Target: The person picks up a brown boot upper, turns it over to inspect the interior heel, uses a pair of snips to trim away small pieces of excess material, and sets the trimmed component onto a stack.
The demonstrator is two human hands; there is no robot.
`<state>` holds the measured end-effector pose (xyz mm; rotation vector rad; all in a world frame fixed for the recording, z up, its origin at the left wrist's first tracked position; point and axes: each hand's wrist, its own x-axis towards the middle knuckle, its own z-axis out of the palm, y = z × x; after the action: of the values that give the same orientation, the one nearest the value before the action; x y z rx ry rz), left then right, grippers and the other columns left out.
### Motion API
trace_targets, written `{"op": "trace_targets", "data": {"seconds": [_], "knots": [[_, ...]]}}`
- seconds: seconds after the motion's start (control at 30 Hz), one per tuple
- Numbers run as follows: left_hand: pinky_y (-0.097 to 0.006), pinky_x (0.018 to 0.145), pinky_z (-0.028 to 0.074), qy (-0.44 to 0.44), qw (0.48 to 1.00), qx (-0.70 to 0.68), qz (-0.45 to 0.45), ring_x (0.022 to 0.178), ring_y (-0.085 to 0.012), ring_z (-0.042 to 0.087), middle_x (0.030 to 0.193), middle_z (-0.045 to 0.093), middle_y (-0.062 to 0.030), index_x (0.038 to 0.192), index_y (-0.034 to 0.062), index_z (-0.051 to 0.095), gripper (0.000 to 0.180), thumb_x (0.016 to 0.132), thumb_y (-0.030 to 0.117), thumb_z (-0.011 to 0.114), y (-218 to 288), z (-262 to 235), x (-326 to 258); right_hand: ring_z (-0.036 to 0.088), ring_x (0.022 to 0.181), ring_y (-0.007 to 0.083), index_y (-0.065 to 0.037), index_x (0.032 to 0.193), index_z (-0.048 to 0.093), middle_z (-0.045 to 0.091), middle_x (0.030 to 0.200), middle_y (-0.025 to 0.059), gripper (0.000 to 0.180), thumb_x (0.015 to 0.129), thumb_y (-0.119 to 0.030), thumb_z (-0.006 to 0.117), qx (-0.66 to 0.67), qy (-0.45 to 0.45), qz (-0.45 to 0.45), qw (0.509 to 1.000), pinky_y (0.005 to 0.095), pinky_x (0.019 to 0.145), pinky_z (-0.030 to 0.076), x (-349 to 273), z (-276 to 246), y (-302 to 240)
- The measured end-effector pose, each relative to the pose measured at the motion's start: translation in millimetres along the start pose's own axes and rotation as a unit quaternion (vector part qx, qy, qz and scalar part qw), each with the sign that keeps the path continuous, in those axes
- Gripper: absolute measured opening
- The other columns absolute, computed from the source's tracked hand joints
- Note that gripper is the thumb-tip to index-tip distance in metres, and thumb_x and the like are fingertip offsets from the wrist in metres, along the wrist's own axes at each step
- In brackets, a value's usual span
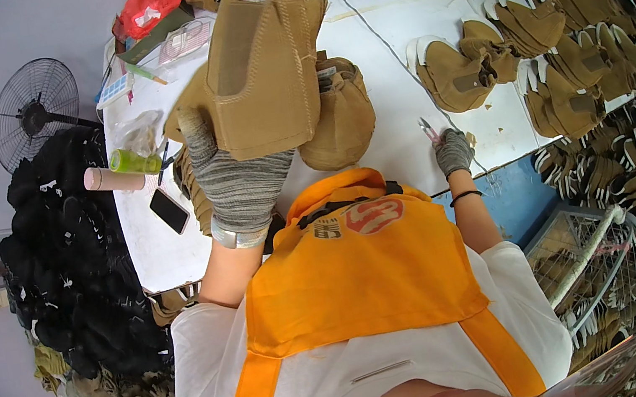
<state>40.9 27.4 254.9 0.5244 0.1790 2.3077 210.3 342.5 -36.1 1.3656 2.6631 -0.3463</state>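
Observation:
My left hand [243,182], in a grey knit glove with the thumb up, grips a tan boot upper [263,80] by its lower edge and lifts it toward me. Its stitched side panel faces me. Just right of it, a second tan boot upper [337,123] rests on the white table [376,18]. More tan uppers [196,190] lie partly hidden behind my left hand. My right hand [454,152], gloved in grey too, is closed around small thread snips [429,130] near the table's front edge. Their blades point up and away from me.
Stacks of tan uppers [565,104] line the table's right side. On the left are a phone [169,211], a pink tumbler [113,179], a green bottle [135,162] and a red bag [152,5]. A fan [34,117], black pile [76,249] and wire rack [601,259] stand around it.

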Motion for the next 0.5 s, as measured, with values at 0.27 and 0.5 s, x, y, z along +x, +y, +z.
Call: {"op": "trace_targets", "data": {"seconds": [0.27, 0.5], "knots": [[-0.043, 0.11, 0.032, -0.007, 0.933, 0.326, 0.153, 0.129, -0.0239, 0.038, 0.139, 0.038, -0.0122, 0.143, 0.0053, 0.022, 0.086, 0.082, 0.042, 0.071, -10, -10, -9, 0.052, 0.078, 0.0141, -0.008, 0.114, 0.055, 0.053, 0.091, 0.0031, 0.031, 0.086, -0.014, 0.067, 0.724, -0.22, -0.058, 0.651, 0.0308, 0.077, 0.048, -36, -36, -26], [-0.034, 0.099, 0.044, 0.094, 0.875, 0.396, 0.262, 0.111, -0.0178, 0.053, 0.122, 0.052, -0.0082, 0.128, -0.0003, 0.042, 0.055, 0.087, 0.027, 0.067, -7, -50, -12, 0.053, 0.082, 0.0193, -0.004, 0.113, 0.051, 0.053, 0.093, 0.0077, 0.03, 0.085, -0.009, 0.059, 0.784, -0.269, -0.219, 0.515, 0.0329, 0.08, 0.046, -93, -163, -101]]}}
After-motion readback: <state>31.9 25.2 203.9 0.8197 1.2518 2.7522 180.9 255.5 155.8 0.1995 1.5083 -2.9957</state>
